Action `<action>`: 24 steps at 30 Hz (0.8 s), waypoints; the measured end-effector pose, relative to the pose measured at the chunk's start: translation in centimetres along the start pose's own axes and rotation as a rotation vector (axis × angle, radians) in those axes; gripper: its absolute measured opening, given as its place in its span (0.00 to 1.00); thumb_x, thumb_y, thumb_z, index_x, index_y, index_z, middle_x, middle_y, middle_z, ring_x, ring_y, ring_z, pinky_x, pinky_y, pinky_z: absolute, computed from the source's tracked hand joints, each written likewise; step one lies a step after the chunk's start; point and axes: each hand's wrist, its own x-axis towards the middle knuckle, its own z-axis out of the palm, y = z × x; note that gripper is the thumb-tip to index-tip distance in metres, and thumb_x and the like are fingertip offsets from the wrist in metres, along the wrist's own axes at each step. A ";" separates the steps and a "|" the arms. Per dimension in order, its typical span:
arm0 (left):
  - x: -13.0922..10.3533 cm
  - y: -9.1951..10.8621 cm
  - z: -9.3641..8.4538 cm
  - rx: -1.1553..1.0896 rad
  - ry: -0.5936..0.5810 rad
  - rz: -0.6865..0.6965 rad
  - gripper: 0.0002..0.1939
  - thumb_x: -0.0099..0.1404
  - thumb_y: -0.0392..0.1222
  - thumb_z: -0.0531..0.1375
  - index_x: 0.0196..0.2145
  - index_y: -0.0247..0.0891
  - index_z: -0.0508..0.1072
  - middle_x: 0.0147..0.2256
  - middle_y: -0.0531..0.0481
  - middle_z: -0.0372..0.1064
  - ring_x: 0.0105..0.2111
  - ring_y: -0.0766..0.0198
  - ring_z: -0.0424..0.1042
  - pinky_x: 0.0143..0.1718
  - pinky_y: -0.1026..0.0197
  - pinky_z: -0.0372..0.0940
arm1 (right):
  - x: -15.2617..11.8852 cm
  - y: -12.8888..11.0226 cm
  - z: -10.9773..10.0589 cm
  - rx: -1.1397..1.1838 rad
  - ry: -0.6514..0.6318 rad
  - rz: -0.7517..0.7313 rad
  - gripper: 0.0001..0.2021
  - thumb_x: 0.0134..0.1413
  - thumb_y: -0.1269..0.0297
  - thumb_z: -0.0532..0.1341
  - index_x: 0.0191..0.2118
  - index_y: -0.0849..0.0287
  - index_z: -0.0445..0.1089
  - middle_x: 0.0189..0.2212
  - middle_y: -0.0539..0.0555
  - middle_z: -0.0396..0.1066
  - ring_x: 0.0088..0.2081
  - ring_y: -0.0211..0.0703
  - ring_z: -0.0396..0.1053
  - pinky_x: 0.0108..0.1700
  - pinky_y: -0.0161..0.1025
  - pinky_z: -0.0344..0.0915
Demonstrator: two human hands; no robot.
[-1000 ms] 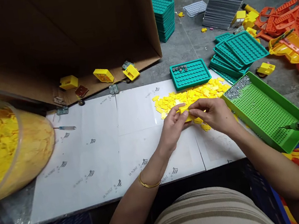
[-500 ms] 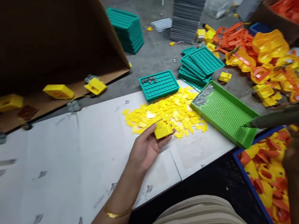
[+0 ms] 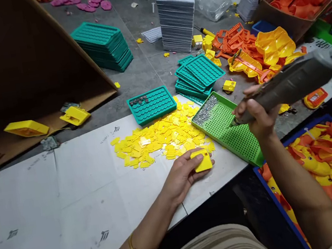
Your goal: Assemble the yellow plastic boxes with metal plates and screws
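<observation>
A small yellow plastic box (image 3: 203, 160) is gripped by my left hand (image 3: 185, 170), thumb on its face, just in front of the loose yellow pieces (image 3: 161, 135) on the white board. My right hand (image 3: 258, 115) is wrapped round a dark power screwdriver (image 3: 290, 81). The driver's tip points down into the green perforated tray (image 3: 243, 140), close to the small silver screws (image 3: 206, 110) heaped at the tray's far left end. Behind the yellow pieces, a teal tray (image 3: 153, 105) carries a few small dark metal parts.
Teal trays (image 3: 101, 46) and grey trays (image 3: 177, 19) are stacked at the back. A cardboard box (image 3: 75, 59) stands left, with yellow housings (image 3: 26, 128) near its edge. Orange and yellow parts (image 3: 235, 43) lie right, above a blue-edged crate (image 3: 276, 195) of yellow-orange pieces.
The view has shifted right. My right hand has brought the screwdriver up and left over the green tray. In my left hand the yellow box now shows a flat face.
</observation>
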 end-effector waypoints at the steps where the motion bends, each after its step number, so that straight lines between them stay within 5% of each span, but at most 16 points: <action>1: 0.4 -0.3 0.2 0.013 -0.027 -0.004 0.16 0.59 0.36 0.63 0.45 0.31 0.70 0.41 0.39 0.75 0.40 0.55 0.77 0.40 0.60 0.73 | 0.1 0.4 1.1 0.015 0.017 -0.006 0.16 0.49 0.50 0.62 0.40 0.54 0.65 0.18 0.45 0.60 0.18 0.38 0.62 0.26 0.41 0.66; 8: 1.2 -0.8 -0.5 0.036 -0.037 -0.037 0.17 0.57 0.42 0.65 0.43 0.32 0.70 0.41 0.40 0.74 0.39 0.56 0.77 0.38 0.61 0.72 | 0.2 1.3 5.6 -0.037 -0.103 0.099 0.23 0.46 0.38 0.57 0.38 0.51 0.58 0.16 0.44 0.52 0.17 0.39 0.54 0.23 0.41 0.59; 17: 1.1 -0.6 -0.5 -0.025 -0.006 -0.055 0.17 0.57 0.41 0.66 0.43 0.33 0.70 0.41 0.39 0.74 0.38 0.56 0.77 0.34 0.64 0.72 | 0.4 2.2 5.9 -0.163 -0.140 0.154 0.29 0.44 0.30 0.50 0.39 0.50 0.58 0.18 0.46 0.49 0.18 0.42 0.55 0.25 0.44 0.61; 24: 1.0 -0.6 -0.4 -0.047 0.011 -0.061 0.16 0.59 0.39 0.64 0.44 0.32 0.68 0.40 0.40 0.74 0.38 0.56 0.77 0.35 0.64 0.73 | 0.3 2.1 6.3 -0.006 -0.124 0.113 0.24 0.44 0.36 0.58 0.35 0.51 0.56 0.17 0.45 0.53 0.16 0.39 0.54 0.21 0.41 0.58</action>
